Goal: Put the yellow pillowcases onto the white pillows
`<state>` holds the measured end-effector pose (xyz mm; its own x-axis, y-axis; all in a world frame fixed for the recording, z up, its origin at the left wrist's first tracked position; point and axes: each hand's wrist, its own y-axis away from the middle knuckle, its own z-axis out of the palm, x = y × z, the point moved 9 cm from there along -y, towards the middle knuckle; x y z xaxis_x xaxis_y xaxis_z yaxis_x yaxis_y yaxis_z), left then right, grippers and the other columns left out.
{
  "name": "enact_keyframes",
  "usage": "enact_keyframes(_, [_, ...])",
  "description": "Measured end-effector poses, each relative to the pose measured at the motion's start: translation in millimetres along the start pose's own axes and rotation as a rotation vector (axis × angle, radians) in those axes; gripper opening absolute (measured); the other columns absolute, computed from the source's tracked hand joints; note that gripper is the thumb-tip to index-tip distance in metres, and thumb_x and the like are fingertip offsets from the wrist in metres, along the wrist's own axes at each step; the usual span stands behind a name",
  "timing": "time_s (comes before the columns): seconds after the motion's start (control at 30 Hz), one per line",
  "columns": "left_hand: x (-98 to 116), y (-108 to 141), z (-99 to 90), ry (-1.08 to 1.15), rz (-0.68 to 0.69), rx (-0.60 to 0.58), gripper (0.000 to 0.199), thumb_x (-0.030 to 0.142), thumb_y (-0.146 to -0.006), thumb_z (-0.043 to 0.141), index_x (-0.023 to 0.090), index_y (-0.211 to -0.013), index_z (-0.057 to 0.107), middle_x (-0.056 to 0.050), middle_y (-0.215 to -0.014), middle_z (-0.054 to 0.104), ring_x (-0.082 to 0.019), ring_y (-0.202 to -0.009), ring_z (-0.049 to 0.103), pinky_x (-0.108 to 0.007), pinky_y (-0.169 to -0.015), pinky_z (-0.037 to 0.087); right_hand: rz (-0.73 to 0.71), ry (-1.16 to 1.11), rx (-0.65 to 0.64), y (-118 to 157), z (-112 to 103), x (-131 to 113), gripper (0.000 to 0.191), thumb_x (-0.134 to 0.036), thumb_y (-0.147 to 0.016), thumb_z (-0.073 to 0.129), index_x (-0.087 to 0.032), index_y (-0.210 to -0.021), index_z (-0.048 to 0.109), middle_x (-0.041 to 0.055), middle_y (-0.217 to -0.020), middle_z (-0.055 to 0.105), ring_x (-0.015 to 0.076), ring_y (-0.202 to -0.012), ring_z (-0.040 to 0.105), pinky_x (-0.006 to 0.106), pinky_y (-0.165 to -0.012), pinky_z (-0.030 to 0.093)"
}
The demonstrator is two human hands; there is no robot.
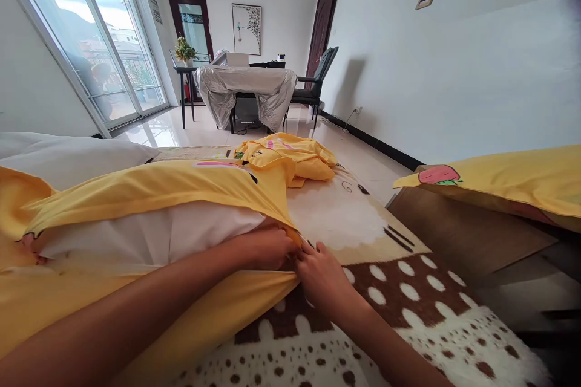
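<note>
A yellow pillowcase (149,190) with printed figures lies around a white pillow (158,233), which shows through its long open side. My left hand (272,248) is at the right end of the opening, its fingers closed on the pillowcase beside the pillow's corner. Touching it, my right hand (320,269) pinches the edge of the same pillowcase at the corner of the opening. The fingertips of both hands meet there and partly hide the fabric between them.
Under the pillow is a brown and white patterned blanket (408,290). A crumpled yellow cloth (290,154) lies beyond the pillow, a white pillow (68,154) at the left, and another yellow pillow (512,178) at the right. Farther back stand a covered table (247,78) and a chair (318,81).
</note>
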<state>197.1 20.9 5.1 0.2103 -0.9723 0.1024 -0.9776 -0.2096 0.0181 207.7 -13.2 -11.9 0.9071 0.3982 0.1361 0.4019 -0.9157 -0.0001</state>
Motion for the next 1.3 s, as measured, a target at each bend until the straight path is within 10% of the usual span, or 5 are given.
enact_keyframes(0.37, [-5.3, -10.6, 17.8, 0.058, 0.024, -0.05, 0.014, 0.014, -0.084, 0.052, 0.014, -0.093, 0.063, -0.006, -0.101, 0.07, -0.015, -0.088, 0.062, -0.022, -0.081, 0.045, -0.209, -0.292, 0.273, 14.9, -49.5, 4.1, 0.02, -0.025, -0.083, 0.049, -0.018, -0.065, 0.05, 0.0015, -0.065, 0.059, 0.0152, -0.069, 0.051, 0.03, -0.075, 0.031])
enact_keyframes(0.63, [-20.8, -9.4, 12.2, -0.102, -0.125, 0.024, 0.02, 0.022, -0.087, 0.05, 0.01, -0.088, 0.065, -0.014, -0.099, 0.068, -0.027, -0.095, 0.059, -0.036, -0.089, 0.041, 0.143, -0.326, 0.764, 16.7, -40.9, 28.3, 0.039, -0.028, -0.091, 0.046, -0.019, -0.053, 0.045, -0.0009, -0.052, 0.049, 0.0111, -0.05, 0.043, 0.026, -0.053, 0.025])
enact_keyframes(0.8, [-9.6, -7.6, 9.3, -0.115, -0.087, 0.041, 0.017, 0.021, -0.084, 0.053, 0.013, -0.09, 0.066, -0.011, -0.098, 0.07, -0.023, -0.092, 0.06, -0.032, -0.086, 0.041, 0.251, -0.196, 0.702, 10.8, -27.4, 14.5, 0.007, -0.012, -0.075, 0.049, -0.017, -0.074, 0.054, 0.0093, -0.087, 0.058, 0.0202, -0.078, 0.052, 0.029, -0.072, 0.038])
enact_keyframes(0.93, [-6.8, -3.5, 7.7, -0.117, -0.066, 0.044, 0.016, 0.016, -0.083, 0.052, 0.013, -0.077, 0.067, -0.01, -0.087, 0.071, -0.022, -0.084, 0.06, -0.033, -0.084, 0.042, 0.457, -0.206, 0.618, 5.8, -15.6, 28.4, 0.024, -0.014, -0.072, 0.05, -0.015, -0.096, 0.051, 0.016, -0.106, 0.054, 0.0287, -0.097, 0.05, 0.041, -0.08, 0.04])
enact_keyframes(1.3, [-3.3, -2.9, 3.4, -0.029, -0.082, 0.105, 0.016, 0.018, -0.081, 0.051, 0.015, -0.072, 0.063, -0.008, -0.081, 0.069, -0.021, -0.083, 0.061, -0.034, -0.089, 0.041, 0.511, -1.587, 0.212, -17.7, 54.2, 55.6, 0.028, -0.031, -0.059, 0.056, -0.018, -0.083, 0.05, 0.0012, -0.075, 0.058, 0.0168, -0.071, 0.053, 0.026, -0.06, 0.042])
